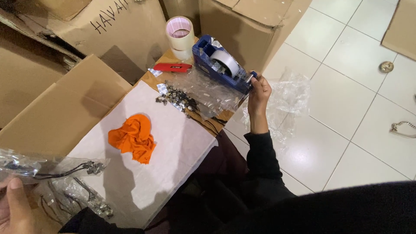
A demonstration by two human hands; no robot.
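Observation:
My right hand (259,96) reaches out to the front end of a blue tape dispenser (219,63) loaded with a clear tape roll, fingers pinched at its cutter edge. My left hand (14,207) at the bottom left holds a clear plastic bag (47,167) with dark metal chain pieces inside. More bagged metal pieces (73,199) lie just below it. An orange cloth (135,138) lies crumpled on a white paper sheet (173,147). A pile of small metal parts (177,99) sits on clear plastic beside the dispenser.
A red utility knife (173,67) and two stacked tape rolls (180,37) rest on the cardboard surface behind the dispenser. Large cardboard boxes (125,26) surround the work area. Crumpled clear plastic (288,97) and a metal chain (403,128) lie on the white tiled floor.

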